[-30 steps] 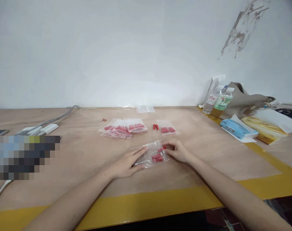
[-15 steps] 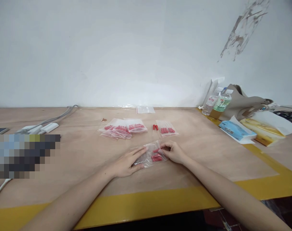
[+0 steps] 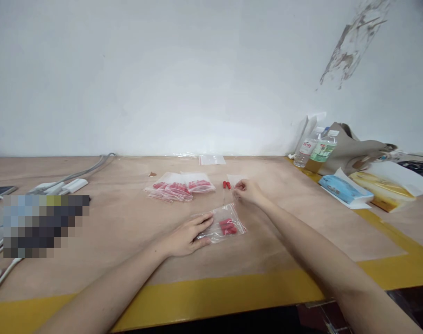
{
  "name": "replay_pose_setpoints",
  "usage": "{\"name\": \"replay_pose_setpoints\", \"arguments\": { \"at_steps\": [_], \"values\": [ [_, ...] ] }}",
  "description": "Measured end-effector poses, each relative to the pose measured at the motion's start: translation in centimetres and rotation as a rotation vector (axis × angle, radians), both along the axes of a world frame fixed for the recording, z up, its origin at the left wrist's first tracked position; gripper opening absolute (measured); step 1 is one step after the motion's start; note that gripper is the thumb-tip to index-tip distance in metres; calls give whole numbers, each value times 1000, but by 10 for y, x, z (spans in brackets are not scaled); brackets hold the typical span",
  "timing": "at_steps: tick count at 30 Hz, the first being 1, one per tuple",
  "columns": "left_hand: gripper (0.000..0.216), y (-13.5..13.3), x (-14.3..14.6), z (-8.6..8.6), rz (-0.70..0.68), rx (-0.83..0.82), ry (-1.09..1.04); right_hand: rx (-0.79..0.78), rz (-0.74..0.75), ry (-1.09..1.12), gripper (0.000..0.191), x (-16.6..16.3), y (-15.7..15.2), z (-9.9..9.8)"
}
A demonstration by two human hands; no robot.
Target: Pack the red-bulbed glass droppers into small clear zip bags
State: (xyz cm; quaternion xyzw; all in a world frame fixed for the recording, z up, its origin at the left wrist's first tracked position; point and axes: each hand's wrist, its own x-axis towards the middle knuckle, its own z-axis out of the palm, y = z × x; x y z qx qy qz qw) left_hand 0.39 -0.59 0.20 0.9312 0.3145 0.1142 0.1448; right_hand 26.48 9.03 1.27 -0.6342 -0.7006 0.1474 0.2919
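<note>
A clear zip bag (image 3: 216, 227) with several red pieces (image 3: 228, 226) inside lies flat in front of me. My left hand (image 3: 188, 235) presses on its left end, fingers stretched out and thumb apart. Farther back, two loose red pieces (image 3: 226, 185) with thin pins lie side by side. Just right of them is my right hand (image 3: 248, 190), its fingers bent and slightly apart, with nothing visible between them. It covers most of another zip bag (image 3: 235, 178). Left of the loose pieces is an overlapping pile of zip bags (image 3: 172, 189) holding red pieces.
A small white bag (image 3: 211, 160) lies near the wall. Bottles (image 3: 321, 150) and tissue packs (image 3: 345, 190) stand or lie at the right. White adapters (image 3: 70, 186) and cables are on the left, beside a blurred-out patch. Yellow tape (image 3: 211, 301) lines the table's front edge.
My right hand has left the front bag's mouth and moved back to beside the loose red pieces. Red pieces in the front bag now lie together. My left hand stays on the bag.
</note>
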Motion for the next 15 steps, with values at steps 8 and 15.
{"name": "replay_pose_setpoints", "arguments": {
  "at_steps": [8, 15],
  "values": [
    [55, 0, 1, 6, -39, -10, 25, -184, -154, -199, 16, -48, 29, 6],
    [54, -1, 1, 5, -42, -9, 6, -110, -161, -38, 42, -29, 14, 16]
  ]
}}
